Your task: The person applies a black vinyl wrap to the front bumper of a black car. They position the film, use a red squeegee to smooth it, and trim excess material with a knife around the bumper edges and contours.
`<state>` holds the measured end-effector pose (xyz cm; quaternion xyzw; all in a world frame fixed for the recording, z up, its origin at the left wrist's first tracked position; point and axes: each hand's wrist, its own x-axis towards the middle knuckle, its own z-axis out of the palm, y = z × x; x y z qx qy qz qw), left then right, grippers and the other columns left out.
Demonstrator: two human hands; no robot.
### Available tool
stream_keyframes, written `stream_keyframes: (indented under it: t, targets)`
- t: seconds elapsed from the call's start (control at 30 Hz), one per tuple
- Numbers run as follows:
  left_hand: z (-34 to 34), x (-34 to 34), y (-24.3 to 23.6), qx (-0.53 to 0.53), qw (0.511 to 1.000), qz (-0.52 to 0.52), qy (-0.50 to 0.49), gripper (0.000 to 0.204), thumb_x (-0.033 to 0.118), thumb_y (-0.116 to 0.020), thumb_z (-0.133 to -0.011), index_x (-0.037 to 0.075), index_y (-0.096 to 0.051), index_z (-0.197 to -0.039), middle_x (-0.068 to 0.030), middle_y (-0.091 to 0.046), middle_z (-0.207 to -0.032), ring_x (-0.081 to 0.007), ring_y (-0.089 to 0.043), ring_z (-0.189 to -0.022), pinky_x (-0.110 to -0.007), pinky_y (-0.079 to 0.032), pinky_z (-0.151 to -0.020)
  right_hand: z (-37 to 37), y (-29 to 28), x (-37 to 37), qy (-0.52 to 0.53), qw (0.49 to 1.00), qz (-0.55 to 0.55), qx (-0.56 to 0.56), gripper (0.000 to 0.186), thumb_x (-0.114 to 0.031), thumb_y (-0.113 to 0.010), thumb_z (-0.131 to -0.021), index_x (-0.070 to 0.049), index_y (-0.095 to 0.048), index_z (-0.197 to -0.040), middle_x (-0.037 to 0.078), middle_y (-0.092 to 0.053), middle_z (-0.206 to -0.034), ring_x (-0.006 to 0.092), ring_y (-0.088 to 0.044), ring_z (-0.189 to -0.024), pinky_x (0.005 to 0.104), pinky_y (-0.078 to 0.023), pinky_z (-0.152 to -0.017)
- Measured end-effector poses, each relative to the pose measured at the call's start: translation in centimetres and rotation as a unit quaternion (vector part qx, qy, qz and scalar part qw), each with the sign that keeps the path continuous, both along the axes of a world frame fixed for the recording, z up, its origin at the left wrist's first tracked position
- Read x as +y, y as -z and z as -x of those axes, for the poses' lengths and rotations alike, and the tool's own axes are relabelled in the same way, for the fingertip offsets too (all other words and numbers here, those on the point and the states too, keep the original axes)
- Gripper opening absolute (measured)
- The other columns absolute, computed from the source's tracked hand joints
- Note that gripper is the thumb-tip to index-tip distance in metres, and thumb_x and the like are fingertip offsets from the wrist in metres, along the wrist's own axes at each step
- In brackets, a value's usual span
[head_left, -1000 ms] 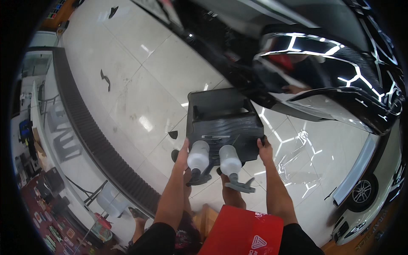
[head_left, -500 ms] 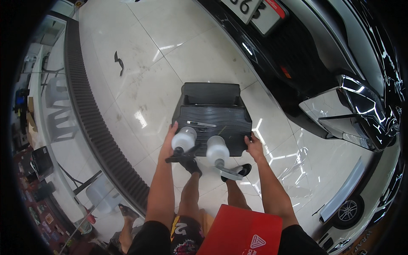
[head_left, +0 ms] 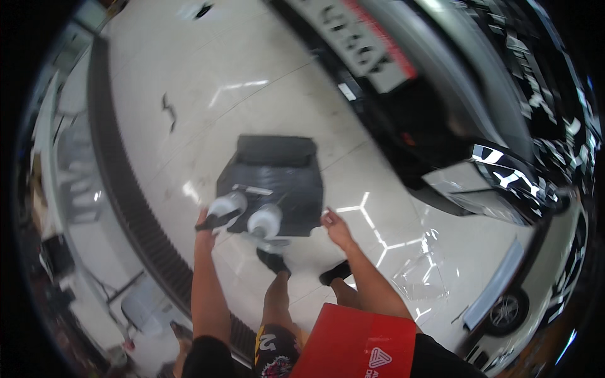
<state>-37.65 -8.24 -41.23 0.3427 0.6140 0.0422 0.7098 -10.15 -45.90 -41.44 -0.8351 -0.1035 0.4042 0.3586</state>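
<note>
A dark grey plastic tray-like piece (head_left: 290, 183) is in front of my legs, carrying two white spray bottles, one at left (head_left: 227, 206) and one at right (head_left: 265, 220), plus a thin metallic tool (head_left: 255, 189). My left hand (head_left: 203, 223) is at the piece's left side, its fingers partly behind the left bottle's trigger and blurred; I cannot tell its grip. My right hand (head_left: 337, 227) sits just outside the right edge, apparently apart from it, fingers smeared by motion. Whether the piece rests on the floor is unclear. A red panel (head_left: 350, 346) is at the bottom, below my view.
A black car (head_left: 391, 120) fills the upper right; a white car (head_left: 548, 296) stands at right. Clear film (head_left: 422, 277) lies on the tiles. A dark drain grate (head_left: 116, 176) runs left, beside grey plastic chairs (head_left: 79, 170). Another person's leg (head_left: 181, 353) shows at lower left.
The dark piece with both bottles has moved left relative to my view and looks slightly smaller. My right hand has come away from its edge. The picture has become blurred.
</note>
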Motion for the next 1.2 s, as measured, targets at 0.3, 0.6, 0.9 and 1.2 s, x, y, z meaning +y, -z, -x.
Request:
stream_keyframes:
  t: [0.3,0.6,0.9,1.2]
  targets:
    - [10.7,-19.4,-9.2,0.059,0.608,-0.491,0.621,0.025,0.018,-0.057,-0.095,0.008,-0.079,-0.09,-0.0187,-0.077,-0.088,-0.0371,-0.074,-0.086,-0.055,-0.057,-0.079,-14.6,-29.7,-20.0,0.337,0.924,-0.183,-0.001,0.014,-0.012,-0.064,-0.103,-0.004,-0.072,-0.113,0.007,-0.076,-0.103,0.0169,-0.075,-0.092,0.0317,-0.059,-0.074]
    - [-26.4,-36.9,-30.5,-0.008,0.77,-0.28,0.573,0.041,0.03,-0.062,-0.1,-0.001,-0.069,-0.126,-0.0271,-0.073,-0.118,-0.0435,-0.069,-0.115,-0.047,-0.054,-0.099,-31.1,-44.6,-29.4,0.427,0.845,-0.113,-0.301,0.027,-0.016,-0.079,-0.095,0.003,-0.073,-0.113,0.007,-0.073,-0.091,0.0123,-0.067,-0.077,0.0289,-0.056,-0.068]
    - [-48.5,-47.1,-47.6,-0.254,0.778,-0.237,0.523,0.034,0.02,-0.064,-0.105,0.005,-0.065,-0.136,-0.0113,-0.074,-0.124,-0.0207,-0.07,-0.114,-0.036,-0.053,-0.1,-32.6,-44.1,-28.4,0.424,0.858,-0.091,-0.276,0.021,-0.015,-0.08,-0.092,0.004,-0.074,-0.099,0.007,-0.071,-0.075,0.013,-0.064,-0.064,0.0296,-0.051,-0.062]
    - [-53.8,-52.3,-47.9,-0.25,0.901,0.171,0.311,0.045,0.043,-0.048,-0.109,0.01,-0.064,-0.135,-0.0076,-0.069,-0.127,-0.0202,-0.065,-0.12,-0.044,-0.051,-0.102,-31.7,-48.4,-23.7,0.396,0.874,-0.216,-0.179,0.011,-0.008,-0.07,-0.092,0.003,-0.07,-0.092,0.009,-0.07,-0.074,0.0155,-0.066,-0.062,0.03,-0.052,-0.061]
